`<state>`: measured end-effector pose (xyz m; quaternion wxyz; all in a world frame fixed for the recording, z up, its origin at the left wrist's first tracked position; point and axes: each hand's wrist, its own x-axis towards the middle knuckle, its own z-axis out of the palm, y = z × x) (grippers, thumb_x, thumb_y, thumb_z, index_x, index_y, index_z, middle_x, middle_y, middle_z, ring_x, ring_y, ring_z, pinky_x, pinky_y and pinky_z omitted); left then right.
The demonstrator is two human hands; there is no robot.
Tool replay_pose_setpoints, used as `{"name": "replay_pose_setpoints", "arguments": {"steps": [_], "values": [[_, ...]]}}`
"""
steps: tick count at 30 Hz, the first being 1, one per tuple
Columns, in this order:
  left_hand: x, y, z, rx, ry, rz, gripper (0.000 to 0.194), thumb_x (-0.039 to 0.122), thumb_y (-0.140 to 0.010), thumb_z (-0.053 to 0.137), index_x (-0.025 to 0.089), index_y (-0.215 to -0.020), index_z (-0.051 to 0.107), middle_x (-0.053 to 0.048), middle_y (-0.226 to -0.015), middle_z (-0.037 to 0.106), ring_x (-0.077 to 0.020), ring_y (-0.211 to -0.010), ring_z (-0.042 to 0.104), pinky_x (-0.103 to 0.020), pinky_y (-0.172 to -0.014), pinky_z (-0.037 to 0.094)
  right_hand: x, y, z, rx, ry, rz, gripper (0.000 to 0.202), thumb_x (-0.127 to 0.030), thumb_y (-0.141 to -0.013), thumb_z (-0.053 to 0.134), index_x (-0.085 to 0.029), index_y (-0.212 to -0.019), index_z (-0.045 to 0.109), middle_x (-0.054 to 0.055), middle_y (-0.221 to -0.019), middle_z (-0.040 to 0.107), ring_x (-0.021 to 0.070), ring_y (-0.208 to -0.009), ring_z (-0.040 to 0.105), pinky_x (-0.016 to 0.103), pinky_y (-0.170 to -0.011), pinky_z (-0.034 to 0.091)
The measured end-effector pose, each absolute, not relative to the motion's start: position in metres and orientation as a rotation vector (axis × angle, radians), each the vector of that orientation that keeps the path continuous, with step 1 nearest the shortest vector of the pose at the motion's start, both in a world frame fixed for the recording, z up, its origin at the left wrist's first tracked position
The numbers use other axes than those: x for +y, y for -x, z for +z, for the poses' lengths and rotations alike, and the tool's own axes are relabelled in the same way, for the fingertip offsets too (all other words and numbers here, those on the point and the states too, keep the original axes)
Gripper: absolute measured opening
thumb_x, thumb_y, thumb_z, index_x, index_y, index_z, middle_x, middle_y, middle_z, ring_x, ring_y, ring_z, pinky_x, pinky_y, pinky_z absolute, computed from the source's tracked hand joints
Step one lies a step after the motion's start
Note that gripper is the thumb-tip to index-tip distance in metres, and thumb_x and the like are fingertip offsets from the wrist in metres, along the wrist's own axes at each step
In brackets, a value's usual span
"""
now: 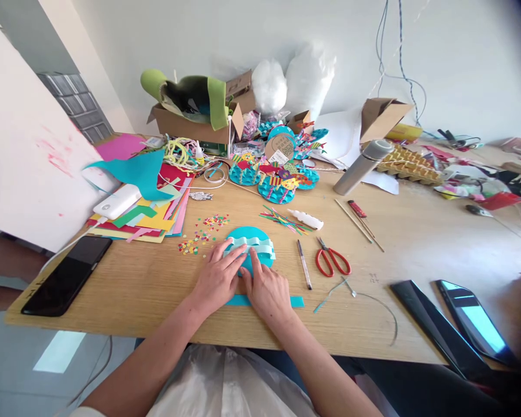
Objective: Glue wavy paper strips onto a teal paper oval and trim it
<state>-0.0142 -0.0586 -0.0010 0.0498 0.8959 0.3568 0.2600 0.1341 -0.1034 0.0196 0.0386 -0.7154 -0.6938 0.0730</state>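
Observation:
A round blue paper disc (260,233) lies on the table, with pale blue wavy paper strips (265,250) running across it. My left hand (217,277) rests on the disc's left side, its fingers stretched out over the strips. From the right, my right hand (269,288) presses its extended index fingertip on the lower strip; its thumb points toward my left hand. Part of the disc is hidden beneath both hands. A flat blue paper strip (297,302) lies under and between my hands near the table's front edge.
Confetti dots (200,238), thin paper strips (282,219) and a white glue bottle (306,219) lie beyond the disc. Right of it are a pen (304,265) and red-handled scissors (331,258). A black phone (67,277) lies left; decorated blue discs (275,188) sit behind.

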Motion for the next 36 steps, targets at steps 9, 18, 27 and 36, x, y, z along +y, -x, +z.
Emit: {"name": "replay_pose_setpoints", "arguments": {"steps": [9,18,27,36], "values": [[-0.0583,0.0147,-0.0004,1.086,-2.746,0.801,0.045,0.006,-0.087,0.044,0.018,-0.127,0.059,-0.005,-0.139,0.056,-0.0315,-0.135,0.036,-0.057,-0.11,0.036,-0.1026,-0.135,0.0194,-2.134,2.183,0.236,0.056,-0.046,-0.102,0.025,-0.016,-0.149,0.034,0.013,-0.096,0.073,0.0196,-0.082,0.071,0.026,-0.065,0.048],[-0.0592,0.0147,0.0016,1.096,-2.763,0.777,0.049,0.007,-0.088,0.042,0.02,-0.134,0.054,-0.006,-0.138,0.057,-0.0306,-0.137,0.036,-0.057,-0.113,0.033,-0.1037,-0.1361,0.0203,-2.122,2.171,0.232,0.055,-0.045,-0.102,0.027,-0.017,-0.148,0.035,0.012,-0.102,0.073,0.0191,-0.087,0.07,0.024,-0.065,0.047],[-0.0601,0.0156,0.0003,1.099,-2.798,0.766,0.048,0.007,-0.089,0.041,0.017,-0.134,0.053,-0.005,-0.138,0.057,-0.0317,-0.137,0.034,-0.057,-0.113,0.032,-0.1042,-0.1375,0.0189,-2.097,2.163,0.197,0.051,-0.038,-0.102,0.026,-0.016,-0.147,0.038,0.012,-0.101,0.073,0.019,-0.085,0.07,0.024,-0.064,0.047],[-0.06,0.0158,-0.0006,1.082,-2.794,0.785,0.048,0.002,-0.084,0.042,0.016,-0.127,0.058,-0.004,-0.138,0.057,-0.0313,-0.136,0.036,-0.056,-0.112,0.035,-0.1038,-0.1376,0.0165,-2.151,2.179,0.201,0.05,-0.026,-0.1,0.031,-0.017,-0.148,0.034,0.011,-0.093,0.073,0.0184,-0.081,0.07,0.024,-0.062,0.047]]}}
